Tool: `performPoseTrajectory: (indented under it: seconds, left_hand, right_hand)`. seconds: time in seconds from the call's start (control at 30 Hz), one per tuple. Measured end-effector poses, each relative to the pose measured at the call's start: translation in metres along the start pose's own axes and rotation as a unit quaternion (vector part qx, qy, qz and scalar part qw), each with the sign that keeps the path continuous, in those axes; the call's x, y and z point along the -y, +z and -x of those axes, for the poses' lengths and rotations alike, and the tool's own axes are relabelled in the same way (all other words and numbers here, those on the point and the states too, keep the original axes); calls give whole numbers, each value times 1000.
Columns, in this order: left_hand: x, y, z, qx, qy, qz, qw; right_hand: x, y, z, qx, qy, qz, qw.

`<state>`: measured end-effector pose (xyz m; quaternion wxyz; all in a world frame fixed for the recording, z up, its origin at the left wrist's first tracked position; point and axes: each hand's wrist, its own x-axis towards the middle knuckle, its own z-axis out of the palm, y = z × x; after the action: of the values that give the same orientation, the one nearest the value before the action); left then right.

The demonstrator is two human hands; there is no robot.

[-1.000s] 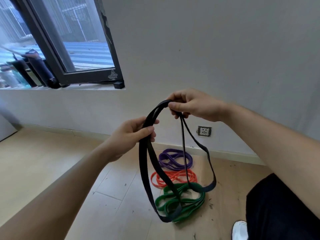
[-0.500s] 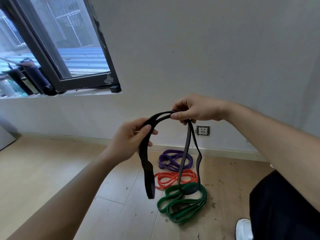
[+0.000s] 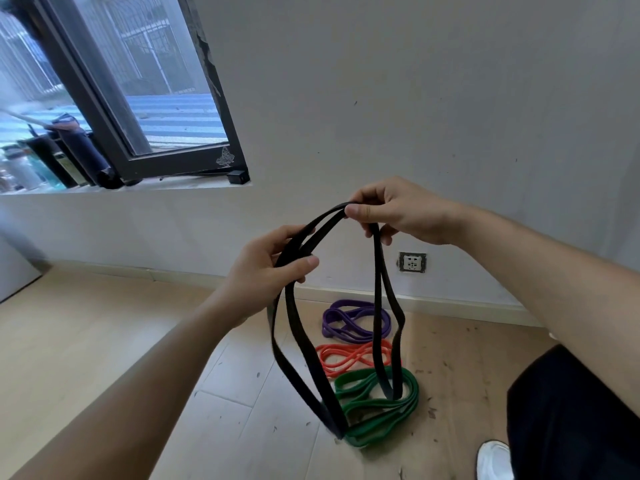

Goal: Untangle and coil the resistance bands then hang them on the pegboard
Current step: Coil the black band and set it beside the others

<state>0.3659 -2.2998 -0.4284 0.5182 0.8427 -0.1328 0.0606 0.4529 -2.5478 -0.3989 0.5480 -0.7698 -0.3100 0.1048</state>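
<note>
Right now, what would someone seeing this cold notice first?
Dead centre, the left hand and right hand hold a black band up in doubled loops that hang toward the floor. Under it, by the wall, three coiled bands lie in a row: a purple band farthest, an orange band in the middle, a green band nearest. No pegboard is in view.

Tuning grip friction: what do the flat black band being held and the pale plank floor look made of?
Flat black resistance band: probably rubber or latex, matte; it hangs in limp flat loops without glare. Pale plank floor: wood or laminate, can't tell which; low sheen, plank seams.
</note>
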Motion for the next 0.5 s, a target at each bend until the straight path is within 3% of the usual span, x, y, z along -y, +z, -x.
performPoseTrajectory:
  seconds: [0.2,0.37,0.5]
  left_hand:
    - [-5,-3,0,-63,41,49,996]
    - [-7,-6,1,-27,-1,121,992]
    - [-11,-2,0,-7,-20,168,986]
  right_hand:
    - [-2,-2,3,44,33,3,998]
    - [-8,2,7,159,102,43,981]
    - [-4,17,7,218,103,54,969]
